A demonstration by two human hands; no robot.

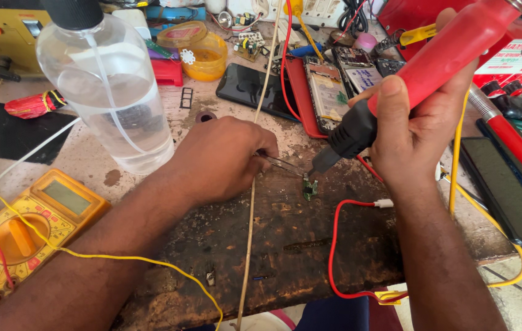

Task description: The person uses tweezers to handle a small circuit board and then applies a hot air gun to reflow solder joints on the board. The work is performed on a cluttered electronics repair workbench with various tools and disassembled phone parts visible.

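On a worn tabletop (310, 245), the left hand (224, 159) pinches tweezers (282, 164) pointing right onto a small green circuit board (310, 187). The right hand (417, 132) grips a red soldering iron (420, 73), its tip slanting down-left to just above the board.

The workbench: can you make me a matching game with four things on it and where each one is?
Things:
1. red hot-air tool
2. tweezers
3. yellow multimeter
4. clear plastic bottle

Places:
A. bottom left corner
B. in the right hand
C. standing upper left
D. in the left hand

Pairs: 1-B, 2-D, 3-A, 4-C
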